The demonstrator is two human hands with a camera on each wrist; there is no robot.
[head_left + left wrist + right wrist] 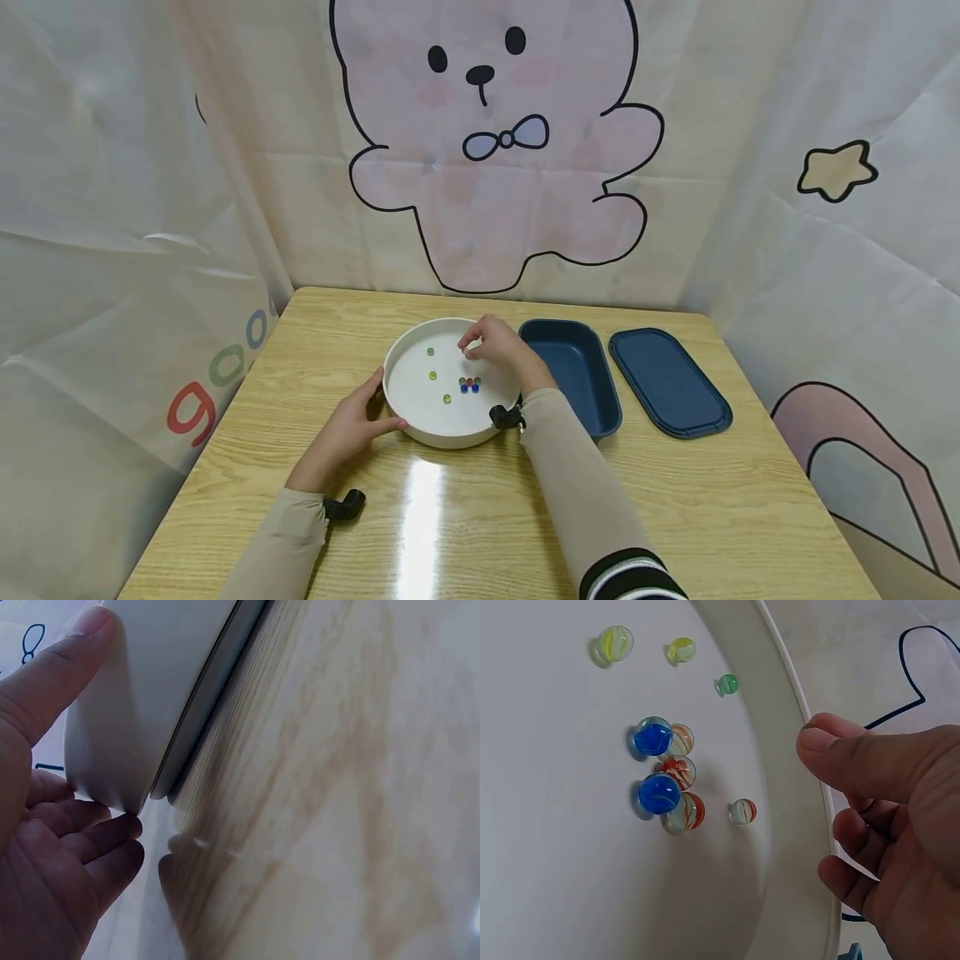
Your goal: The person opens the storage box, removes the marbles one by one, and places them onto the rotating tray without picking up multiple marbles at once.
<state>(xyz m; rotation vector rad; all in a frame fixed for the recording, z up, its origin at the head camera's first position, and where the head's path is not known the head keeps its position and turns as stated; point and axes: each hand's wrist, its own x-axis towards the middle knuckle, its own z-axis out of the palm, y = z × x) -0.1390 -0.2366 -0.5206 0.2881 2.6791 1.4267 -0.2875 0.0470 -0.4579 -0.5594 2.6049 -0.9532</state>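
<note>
A round white dish stands on the table. My left hand holds its left side, thumb against the outer wall and fingertips touching lower on the curve. My right hand hovers over the dish's far right part, thumb and index fingertips together; whether something small sits between them is unclear. Inside lie glass marbles: two blue ones clustered with red and orange swirled ones, two yellow ones and a green one apart. A single red-and-white marble lies near the right hand.
Right of the dish stands a deep navy-blue box, partly behind the right forearm. Its flat navy lid lies farther right. The wooden table meets a printed curtain at the back.
</note>
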